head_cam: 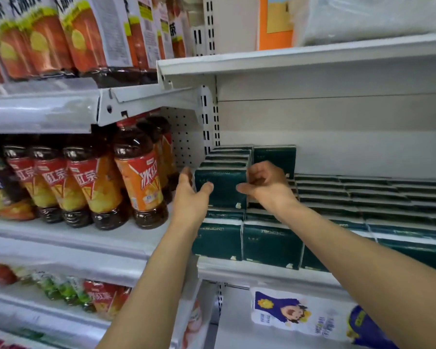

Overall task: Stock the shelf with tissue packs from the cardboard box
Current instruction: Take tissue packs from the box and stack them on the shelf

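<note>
Two grips, one tissue pack (222,187)

Left grip (189,195) and right grip (267,185) clamp the sides of the dark green tissue pack at frame centre, thumbs on its front. It stands on lower packs (269,243) on the white shelf (262,274); iced-tea bottles (139,177) stand left of it.

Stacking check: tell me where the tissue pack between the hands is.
In the head view, the tissue pack sits centre-left, on the lower packs at the left end of the shelf, beside the tea bottles.
</note>
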